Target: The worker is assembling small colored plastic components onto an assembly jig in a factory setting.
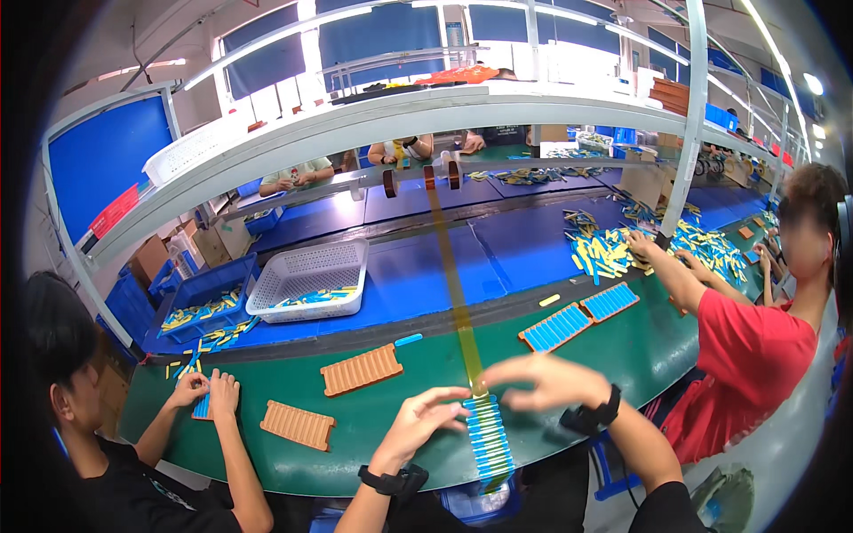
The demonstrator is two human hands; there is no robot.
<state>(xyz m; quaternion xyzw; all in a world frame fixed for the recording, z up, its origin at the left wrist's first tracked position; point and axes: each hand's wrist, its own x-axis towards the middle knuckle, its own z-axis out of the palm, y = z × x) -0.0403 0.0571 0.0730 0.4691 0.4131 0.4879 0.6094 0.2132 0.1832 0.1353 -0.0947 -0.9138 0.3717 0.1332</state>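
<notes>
A long strip of amber see-through tape (455,293) runs down from a roll (430,178) on the rail to a row of slim blue pieces (490,444) at the table's near edge. My left hand (425,428) is on the left of the row, its fingers bent and apart, the tips close to the tape. Over the tape's right side reaches my right hand (551,384), fingers stretched out and spread. Whether either hand touches the tape is hard to tell. Nothing shows gripped in either one.
Left of me lie two tan grooved trays (362,369) and a loose blue piece (409,339). Trays with blue pieces (555,329) lie to the right. Beyond stand a white basket (311,271) and a heap of yellow and blue pieces (613,253). Co-workers sit on both sides.
</notes>
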